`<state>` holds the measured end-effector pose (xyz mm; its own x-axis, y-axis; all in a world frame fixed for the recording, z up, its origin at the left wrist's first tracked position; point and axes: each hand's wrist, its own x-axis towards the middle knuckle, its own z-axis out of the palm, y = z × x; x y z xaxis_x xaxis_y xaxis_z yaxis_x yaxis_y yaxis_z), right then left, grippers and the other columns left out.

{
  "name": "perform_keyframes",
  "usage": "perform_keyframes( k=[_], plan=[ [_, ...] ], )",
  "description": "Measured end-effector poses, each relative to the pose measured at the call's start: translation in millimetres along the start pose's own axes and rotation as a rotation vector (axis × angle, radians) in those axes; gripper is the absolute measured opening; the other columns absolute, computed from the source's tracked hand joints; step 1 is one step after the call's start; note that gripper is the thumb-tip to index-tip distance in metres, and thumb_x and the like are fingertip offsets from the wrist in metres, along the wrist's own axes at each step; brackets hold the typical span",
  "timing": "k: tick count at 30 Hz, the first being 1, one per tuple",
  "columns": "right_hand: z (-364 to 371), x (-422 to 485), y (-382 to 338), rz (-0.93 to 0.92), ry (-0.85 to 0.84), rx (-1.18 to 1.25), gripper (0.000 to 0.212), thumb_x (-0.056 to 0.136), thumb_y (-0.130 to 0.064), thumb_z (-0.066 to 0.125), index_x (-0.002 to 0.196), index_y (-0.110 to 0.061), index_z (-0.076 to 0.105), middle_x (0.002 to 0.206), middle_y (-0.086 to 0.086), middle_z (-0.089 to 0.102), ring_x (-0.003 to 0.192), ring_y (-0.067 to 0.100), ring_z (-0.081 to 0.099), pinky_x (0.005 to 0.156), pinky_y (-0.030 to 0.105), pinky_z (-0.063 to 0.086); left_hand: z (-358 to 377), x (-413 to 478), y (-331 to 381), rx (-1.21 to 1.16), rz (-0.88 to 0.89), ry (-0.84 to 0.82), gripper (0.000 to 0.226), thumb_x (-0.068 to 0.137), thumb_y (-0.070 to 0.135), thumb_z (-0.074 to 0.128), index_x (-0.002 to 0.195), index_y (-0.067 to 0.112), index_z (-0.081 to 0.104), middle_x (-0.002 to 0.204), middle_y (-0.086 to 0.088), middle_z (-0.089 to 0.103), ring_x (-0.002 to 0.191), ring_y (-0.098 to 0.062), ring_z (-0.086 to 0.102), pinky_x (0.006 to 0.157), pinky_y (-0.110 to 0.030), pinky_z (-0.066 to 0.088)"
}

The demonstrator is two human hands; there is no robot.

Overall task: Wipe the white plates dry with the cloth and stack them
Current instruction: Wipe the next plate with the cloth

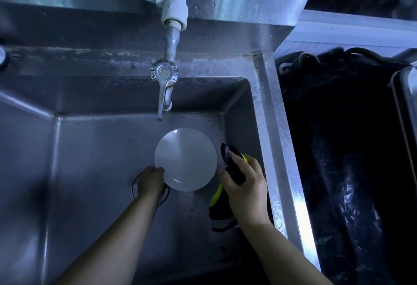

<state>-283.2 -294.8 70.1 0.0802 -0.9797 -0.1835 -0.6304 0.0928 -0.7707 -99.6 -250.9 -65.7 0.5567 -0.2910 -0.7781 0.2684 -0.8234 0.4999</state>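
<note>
A round white plate (185, 159) is held over the steel sink, below the tap. My left hand (150, 181) grips its lower left rim, thumb on top of the edge. Just right of the plate, my right hand (244, 185) holds a dark cloth with yellow-green trim (233, 167). The cloth bunches between my fingers and hangs down below my palm, close to the plate's right edge. Only this one plate is in view.
The deep steel sink (94, 172) has a drain ring (137, 191) partly hidden under my left hand. A lever tap (164, 86) on a white pipe hangs above the plate. Right of the sink's rim (284, 172) lies a dark gap with black plastic (349, 172).
</note>
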Motion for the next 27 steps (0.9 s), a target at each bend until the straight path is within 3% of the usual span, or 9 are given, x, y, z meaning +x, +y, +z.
perform_keyframes(
  k=[3,5,8,12,15,20,22,25,27],
  plan=[
    [-1,-4,1,0.001,0.003,-0.001,0.042,0.081,-0.015,0.074,0.121,-0.023,0.066,0.111,-0.013,0.054,0.099,-0.023,0.045,0.076,-0.005,0.033,5,2,4,-0.262,-0.163,-0.056,0.023,0.09,0.01,0.049,0.095,-0.007,0.064,0.068,-0.012,0.054,0.057,-0.023,0.048,0.051,-0.025,0.035],
    [-1,-7,2,-0.004,0.012,-0.007,0.041,0.081,-0.016,0.075,0.12,-0.025,0.066,0.11,-0.016,0.053,0.099,-0.024,0.044,0.076,-0.005,0.033,8,4,4,-0.311,-0.153,-0.112,0.036,0.095,0.018,0.052,0.122,-0.007,0.056,0.097,-0.018,0.062,0.082,-0.032,0.061,0.072,-0.038,0.051],
    [-2,-13,4,-0.001,0.019,0.0,0.041,0.081,-0.018,0.074,0.12,-0.027,0.066,0.111,-0.017,0.053,0.1,-0.022,0.045,0.076,-0.005,0.034,9,3,6,-0.245,-0.066,-0.13,0.044,0.099,0.03,0.048,0.131,0.0,0.052,0.117,-0.018,0.06,0.101,-0.032,0.059,0.092,-0.044,0.049],
    [-5,-21,4,0.021,0.04,0.029,0.041,0.081,-0.017,0.073,0.119,-0.027,0.066,0.11,-0.018,0.055,0.099,-0.019,0.049,0.075,-0.003,0.035,-3,-11,7,-0.225,0.098,-0.082,0.034,0.099,0.03,0.047,0.123,0.01,0.06,0.109,-0.009,0.065,0.094,-0.028,0.06,0.079,-0.036,0.048],
    [-12,-25,1,0.038,0.065,0.064,0.039,0.08,-0.014,0.073,0.117,-0.025,0.067,0.106,-0.02,0.057,0.095,-0.018,0.051,0.074,-0.003,0.035,-27,-32,8,-0.214,0.208,-0.069,0.02,0.096,0.035,0.05,0.095,0.023,0.066,0.096,0.001,0.069,0.085,-0.02,0.063,0.078,-0.035,0.048],
    [-33,-26,-9,0.106,0.047,0.094,0.039,0.084,-0.019,0.07,0.122,-0.023,0.065,0.103,-0.017,0.056,0.089,-0.024,0.048,0.069,-0.004,0.035,-80,-85,14,-0.103,0.416,-0.017,0.028,0.096,0.034,0.054,0.077,0.013,0.059,0.076,-0.001,0.061,0.07,-0.02,0.057,0.054,-0.026,0.045],
    [-42,-27,-16,0.13,0.008,0.094,0.04,0.085,-0.024,0.068,0.125,-0.026,0.062,0.107,-0.012,0.058,0.09,-0.016,0.052,0.072,0.002,0.039,-100,-116,19,-0.074,0.498,0.003,0.031,0.096,0.029,0.054,0.068,0.017,0.053,0.066,0.009,0.057,0.065,-0.013,0.053,0.055,-0.027,0.04],
    [-55,-30,-30,0.155,-0.064,0.175,0.042,0.085,-0.028,0.068,0.126,-0.027,0.061,0.11,-0.006,0.063,0.095,0.005,0.061,0.085,0.026,0.051,-126,-165,27,-0.074,0.596,0.037,0.039,0.096,0.027,0.055,0.06,0.023,0.044,0.049,0.018,0.052,0.055,-0.005,0.047,0.053,-0.025,0.035],
    [-64,-33,-41,0.136,-0.106,0.24,0.041,0.084,-0.028,0.07,0.124,-0.026,0.063,0.102,-0.008,0.068,0.093,0.008,0.064,0.082,0.029,0.054,-140,-200,33,-0.075,0.676,0.044,0.038,0.097,0.027,0.055,0.06,0.026,0.045,0.049,0.021,0.053,0.053,0.0,0.05,0.05,-0.016,0.036]
  ],
)
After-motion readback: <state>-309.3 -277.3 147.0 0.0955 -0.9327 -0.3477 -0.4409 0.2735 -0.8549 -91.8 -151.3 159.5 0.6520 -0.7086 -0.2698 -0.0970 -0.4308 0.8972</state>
